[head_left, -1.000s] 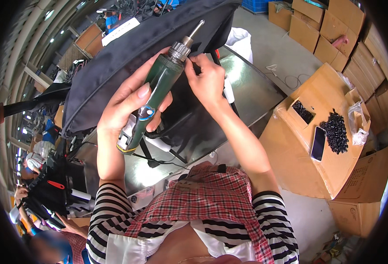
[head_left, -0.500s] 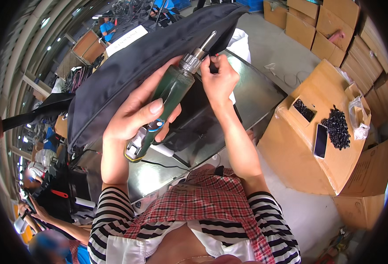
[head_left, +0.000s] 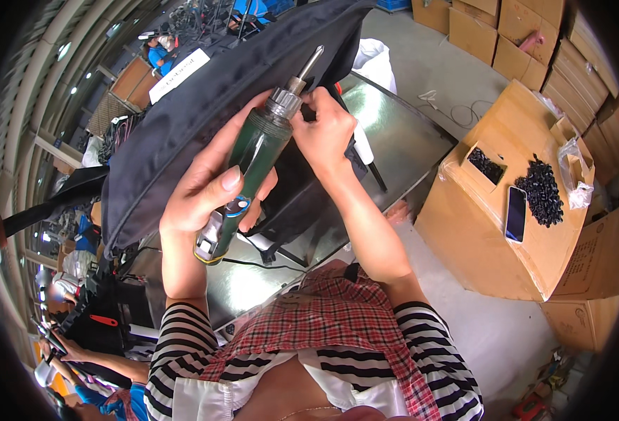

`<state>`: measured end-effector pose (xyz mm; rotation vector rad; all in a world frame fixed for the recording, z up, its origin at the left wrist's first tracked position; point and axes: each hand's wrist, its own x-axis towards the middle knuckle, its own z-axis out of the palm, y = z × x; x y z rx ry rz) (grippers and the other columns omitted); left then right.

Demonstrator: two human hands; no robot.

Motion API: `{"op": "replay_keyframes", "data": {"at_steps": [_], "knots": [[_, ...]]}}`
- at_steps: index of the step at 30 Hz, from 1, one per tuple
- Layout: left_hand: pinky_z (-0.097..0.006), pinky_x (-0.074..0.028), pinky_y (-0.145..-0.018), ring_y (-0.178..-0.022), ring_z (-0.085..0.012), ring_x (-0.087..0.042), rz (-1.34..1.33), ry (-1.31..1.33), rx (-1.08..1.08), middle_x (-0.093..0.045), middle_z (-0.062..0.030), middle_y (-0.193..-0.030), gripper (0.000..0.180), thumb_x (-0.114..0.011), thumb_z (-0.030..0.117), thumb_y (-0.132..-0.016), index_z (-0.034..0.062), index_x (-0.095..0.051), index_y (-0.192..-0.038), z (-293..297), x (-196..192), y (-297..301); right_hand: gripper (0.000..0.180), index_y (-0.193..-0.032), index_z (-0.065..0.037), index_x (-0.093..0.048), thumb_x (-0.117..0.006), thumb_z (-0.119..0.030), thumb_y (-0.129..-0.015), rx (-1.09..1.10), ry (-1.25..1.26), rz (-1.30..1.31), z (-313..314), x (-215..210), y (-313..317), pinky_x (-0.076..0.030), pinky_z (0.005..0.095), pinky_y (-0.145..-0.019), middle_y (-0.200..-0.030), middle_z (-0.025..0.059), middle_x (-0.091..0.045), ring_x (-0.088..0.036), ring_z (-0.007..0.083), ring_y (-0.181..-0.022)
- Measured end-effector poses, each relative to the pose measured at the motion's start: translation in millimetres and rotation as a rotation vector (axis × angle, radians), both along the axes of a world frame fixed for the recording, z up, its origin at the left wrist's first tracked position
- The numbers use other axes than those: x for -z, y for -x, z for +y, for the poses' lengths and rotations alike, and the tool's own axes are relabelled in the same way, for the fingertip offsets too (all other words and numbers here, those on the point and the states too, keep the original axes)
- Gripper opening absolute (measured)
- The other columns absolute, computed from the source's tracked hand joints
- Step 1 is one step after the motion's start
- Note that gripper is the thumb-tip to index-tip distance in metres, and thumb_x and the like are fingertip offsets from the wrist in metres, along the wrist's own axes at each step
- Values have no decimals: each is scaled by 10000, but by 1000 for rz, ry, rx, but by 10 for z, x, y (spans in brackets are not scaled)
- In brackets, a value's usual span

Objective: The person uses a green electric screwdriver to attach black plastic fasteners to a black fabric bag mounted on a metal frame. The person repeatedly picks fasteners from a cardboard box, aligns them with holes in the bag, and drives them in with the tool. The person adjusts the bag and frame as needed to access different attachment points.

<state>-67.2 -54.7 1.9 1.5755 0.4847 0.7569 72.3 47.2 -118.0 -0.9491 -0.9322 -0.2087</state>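
Driver (head_left: pixel 254 154): one, green, towards eleven o'clock from the view's centre, bit pointing to one o'clock. Hands: left (head_left: pixel 195 189), wrapped round the driver; right (head_left: pixel 327 130), fingers curled at four o'clock of its neck, any pinched item hidden, cannot tell. Cloth (head_left: pixel 172 140): black, behind driver. Bench (head_left: pixel 418 133): metal. Carton (head_left: pixel 457 238): four o'clock from right hand, bearing phone (head_left: pixel 515 214), black parts (head_left: pixel 540 193).

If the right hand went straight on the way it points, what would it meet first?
Going up and slightly left, the right hand would probably meet the black fabric first. The metal bit of the green driver also lies near that line, but depth is unclear.
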Motion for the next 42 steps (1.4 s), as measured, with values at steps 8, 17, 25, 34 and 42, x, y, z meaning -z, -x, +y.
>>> {"op": "replay_keyframes", "data": {"at_steps": [8,17,25,34,42], "knots": [[-242,-459,-447,-540,-125,-544,22,24,11,-556,-118,-819,952,-697,383,-903,4,-150,-1583,12,9,6,138,-785,-40,-656,-773,-108,-808,-99,-16,43,-28,133,-12,-519,356,-541,-705,121,-677,-674,303,-605],[-248,-458,-442,-486,-136,-541,33,27,-15,-553,-123,-807,968,-704,410,-890,4,-163,-1582,28,24,20,116,-784,-25,-659,-746,-88,-826,-86,8,-153,-154,22,-33,-518,368,-524,-711,113,-684,-675,299,-599],[-253,-471,-441,-509,-136,-545,26,3,-13,-558,-129,-818,962,-698,406,-897,-5,-160,-1580,20,31,20,175,-722,-47,-587,-741,-89,-793,-36,43,-100,-48,-10,-1,-478,384,-478,-629,102,-624,-627,311,-526],[-246,-465,-451,-530,-135,-550,44,0,2,-568,-130,-844,962,-695,412,-906,-16,-156,-1577,32,44,-19,237,-855,-52,-578,-759,-143,-732,-102,331,106,21,-52,-202,-516,455,-580,-644,112,-641,-668,351,-611],[-256,-449,-467,-507,-162,-544,164,72,61,-596,-186,-880,1094,-752,421,-826,-48,-106,-1574,25,166,120,274,-1003,30,-645,-719,-100,-774,-482,508,-204,-334,40,-580,-561,435,-720,-747,184,-700,-717,345,-741]]}}
